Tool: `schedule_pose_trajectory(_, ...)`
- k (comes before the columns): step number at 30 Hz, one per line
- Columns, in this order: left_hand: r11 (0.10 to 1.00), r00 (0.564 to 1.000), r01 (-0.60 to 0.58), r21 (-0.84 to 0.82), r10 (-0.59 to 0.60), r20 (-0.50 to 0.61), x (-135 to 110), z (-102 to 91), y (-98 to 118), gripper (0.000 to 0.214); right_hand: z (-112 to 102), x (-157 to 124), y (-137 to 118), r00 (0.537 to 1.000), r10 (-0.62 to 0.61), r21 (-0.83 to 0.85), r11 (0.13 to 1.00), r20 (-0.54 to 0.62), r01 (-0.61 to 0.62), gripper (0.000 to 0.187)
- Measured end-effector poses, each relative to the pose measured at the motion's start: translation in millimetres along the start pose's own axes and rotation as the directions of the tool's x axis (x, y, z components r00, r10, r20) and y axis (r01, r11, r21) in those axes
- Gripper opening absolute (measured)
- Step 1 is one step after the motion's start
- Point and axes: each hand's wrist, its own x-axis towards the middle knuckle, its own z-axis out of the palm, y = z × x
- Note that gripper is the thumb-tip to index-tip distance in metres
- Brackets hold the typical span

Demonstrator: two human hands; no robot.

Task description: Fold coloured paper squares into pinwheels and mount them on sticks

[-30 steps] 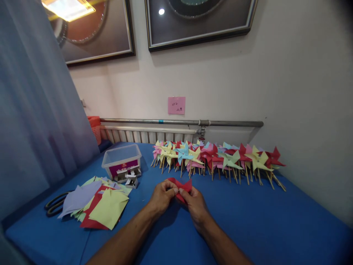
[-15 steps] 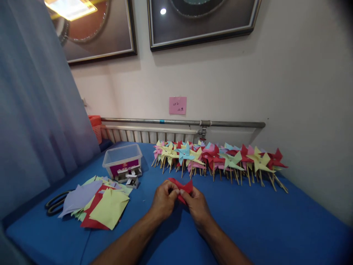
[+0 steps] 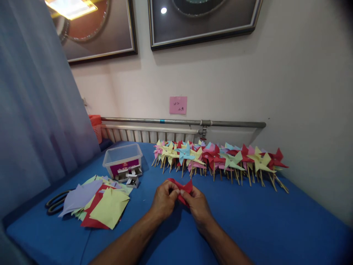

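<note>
A red paper piece point(image 3: 182, 189), partly folded, is pinched between both hands just above the blue table point(image 3: 275, 224), near its middle. The left hand point(image 3: 163, 200) is closed on the paper's left side with thumb and fingertips; the right hand point(image 3: 199, 207) is closed on its right side the same way. The two hands are pressed close together, fingertips almost touching. Whether a pin or stick is held with the paper cannot be told.

A row of finished pinwheels point(image 3: 220, 159) in yellow, blue, pink, red and green is laid along the far edge by the wall. A loose pile of coloured paper squares point(image 3: 96, 202) is spread to the left, with scissors point(image 3: 55, 201) just beside it. A clear plastic box point(image 3: 122, 159) is set behind the pile, small metal clips point(image 3: 129, 176) in front of it. A pink note point(image 3: 178, 105) is stuck on the wall above a pipe point(image 3: 182, 122).
</note>
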Motion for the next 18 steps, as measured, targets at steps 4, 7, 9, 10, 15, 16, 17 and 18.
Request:
schedule_pose_trajectory(4, 1.000, 1.000, -0.010, 0.021, 0.010, 0.009, 0.8, -0.7, -0.7, 0.013, 0.0, -1.7, -2.1, 0.999, 0.034, 0.040, 0.999, 0.004, -0.034, 0.032)
schedule_pose_trajectory(7, 0.999, 1.000, -0.012, 0.044, 0.011, 0.015, 1.2, -1.3, -1.1, 0.014, -0.4, -1.6, -2.7, 0.999, 0.040, 0.042, 0.998, 0.016, -0.041, 0.033)
schedule_pose_trajectory(9, 0.998, 1.000, -0.015, 0.063, 0.014, 0.012, 1.2, -1.5, -1.5, 0.014, -0.7, -0.9, -2.6, 0.999, 0.042, 0.054, 0.998, 0.023, -0.043, 0.034)
schedule_pose_trajectory(10, 0.997, 1.000, -0.016, 0.071, 0.016, 0.011, 1.1, -1.5, -1.9, 0.014, -0.8, -0.5, -2.5, 0.999, 0.041, 0.058, 0.997, 0.031, -0.043, 0.035)
schedule_pose_trajectory(15, 0.997, 1.000, -0.007, 0.075, 0.006, 0.017, 0.8, -1.3, -5.1, 0.013, -2.0, -1.0, -2.2, 0.996, 0.042, 0.037, 0.998, 0.076, -0.045, 0.036)
schedule_pose_trajectory(16, 0.998, 1.000, -0.006, 0.070, 0.005, 0.017, 0.9, -1.4, -5.6, 0.013, -2.3, -1.3, -2.3, 0.996, 0.044, 0.033, 0.998, 0.074, -0.046, 0.035)
schedule_pose_trajectory(17, 0.998, 1.000, -0.005, 0.064, 0.004, 0.016, 1.0, -1.6, -5.8, 0.013, -2.6, -1.7, -2.7, 0.996, 0.045, 0.026, 0.999, 0.071, -0.046, 0.035)
schedule_pose_trajectory(18, 0.998, 1.000, -0.002, 0.059, 0.001, 0.013, 1.1, -1.8, -5.7, 0.013, -2.8, -2.1, -3.2, 0.997, 0.044, 0.019, 0.999, 0.067, -0.045, 0.034)
